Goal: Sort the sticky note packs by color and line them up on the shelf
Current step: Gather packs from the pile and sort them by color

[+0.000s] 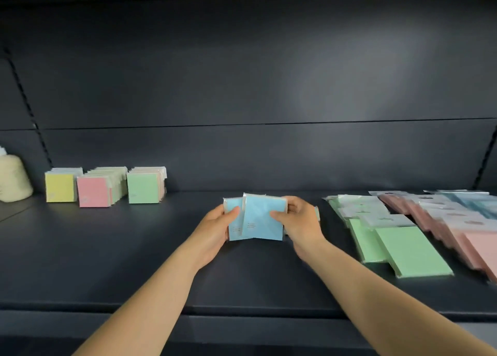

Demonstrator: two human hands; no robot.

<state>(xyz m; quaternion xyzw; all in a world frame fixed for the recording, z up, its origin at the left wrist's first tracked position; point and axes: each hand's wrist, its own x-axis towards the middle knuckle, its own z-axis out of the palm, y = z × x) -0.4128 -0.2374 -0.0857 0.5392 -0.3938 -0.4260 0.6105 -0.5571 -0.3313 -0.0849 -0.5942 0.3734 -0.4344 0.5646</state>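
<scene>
Risk: blue packs [258, 218] are fanning out between both hands, front pack tilting off the one behind. The wrappers look slick, so I'd expect one to slide out or drop flat on the shelf [134, 261] if either grip is loosening during the move. A further pack edge is peeking out behind the right hand [300, 222]; can't tell if it is being held or just lying there, so it could get left behind or knocked.

Second risk: the sorted rows far left of the blue packs, yellow [60, 187], pink [92, 191] and green [144, 187], are standing on edge and packed close. Bumping them while seating blue alongside could topple a row. Pink row seems to be showing other colours behind its front pack, hard to confirm.

Hands: left hand [217, 228] is gripping the left side of the blue packs, thumb on the front face, fingers behind. Right hand is pinching the right side, thumb in front, fingers curling round the back. Both forearms are reaching straight in over the shelf lip, packs held just above shelf centre.

Right of the blue packs, flat green packs [403, 248] and flat pink packs [457, 234] are lying overlapped.
</scene>
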